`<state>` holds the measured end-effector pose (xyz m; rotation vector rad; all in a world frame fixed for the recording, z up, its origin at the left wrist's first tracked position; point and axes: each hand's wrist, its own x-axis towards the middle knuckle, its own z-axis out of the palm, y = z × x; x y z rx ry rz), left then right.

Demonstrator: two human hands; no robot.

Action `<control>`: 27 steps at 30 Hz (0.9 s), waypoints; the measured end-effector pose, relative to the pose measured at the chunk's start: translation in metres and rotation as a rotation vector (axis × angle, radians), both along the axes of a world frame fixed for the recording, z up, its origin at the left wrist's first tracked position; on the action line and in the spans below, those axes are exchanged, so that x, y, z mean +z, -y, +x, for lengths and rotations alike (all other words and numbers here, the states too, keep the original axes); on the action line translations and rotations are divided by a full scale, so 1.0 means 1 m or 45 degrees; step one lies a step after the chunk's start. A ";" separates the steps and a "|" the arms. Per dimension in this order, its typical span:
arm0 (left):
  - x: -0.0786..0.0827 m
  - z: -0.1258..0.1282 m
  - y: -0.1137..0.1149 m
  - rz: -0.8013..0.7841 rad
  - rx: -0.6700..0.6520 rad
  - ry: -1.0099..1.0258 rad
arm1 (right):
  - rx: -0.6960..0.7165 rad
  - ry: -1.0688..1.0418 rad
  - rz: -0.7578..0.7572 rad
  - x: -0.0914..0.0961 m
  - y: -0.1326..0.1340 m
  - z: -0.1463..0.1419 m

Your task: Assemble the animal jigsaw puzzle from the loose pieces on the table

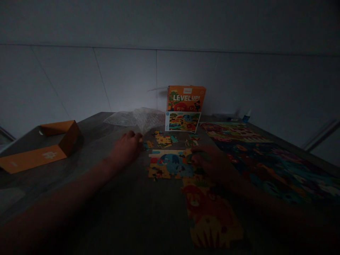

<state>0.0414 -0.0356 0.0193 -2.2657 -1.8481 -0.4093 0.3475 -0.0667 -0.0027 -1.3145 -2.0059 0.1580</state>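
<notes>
The light is dim. A partly joined jigsaw puzzle with blue elephants (172, 164) lies flat on the table before me. My right hand (212, 161) is over its upper right side, fingers bent and closed on a puzzle piece (188, 152) at the edge. Left of the puzzle, my left hand (127, 146) hovers low with curled fingers; what they hold, if anything, is too dark to make out. Loose puzzle pieces (163, 139) lie beyond the elephants, and a few more pieces (192, 140) sit nearer the box. A joined lion section (209, 212) extends toward me at lower right.
An orange puzzle box (186, 108) marked "LEVEL UP!" stands upright at the back. Bubble wrap (143, 118) is beside it. An orange box sleeve (61, 145) rests at left. On the right lie larger joined puzzles (265, 159) and a small bottle (247, 116).
</notes>
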 end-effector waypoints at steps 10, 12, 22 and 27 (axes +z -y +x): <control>-0.005 -0.026 -0.011 -0.363 0.256 -0.136 | -0.062 0.355 -0.108 -0.008 -0.005 0.001; -0.007 -0.029 -0.016 -0.380 0.250 -0.108 | -0.082 0.359 -0.106 -0.009 -0.005 0.001; -0.001 -0.003 -0.004 -0.138 0.138 0.192 | 0.112 0.107 0.058 -0.001 0.004 -0.005; -0.002 0.032 0.020 -0.108 -0.196 0.736 | 0.610 0.086 0.086 0.006 0.020 -0.012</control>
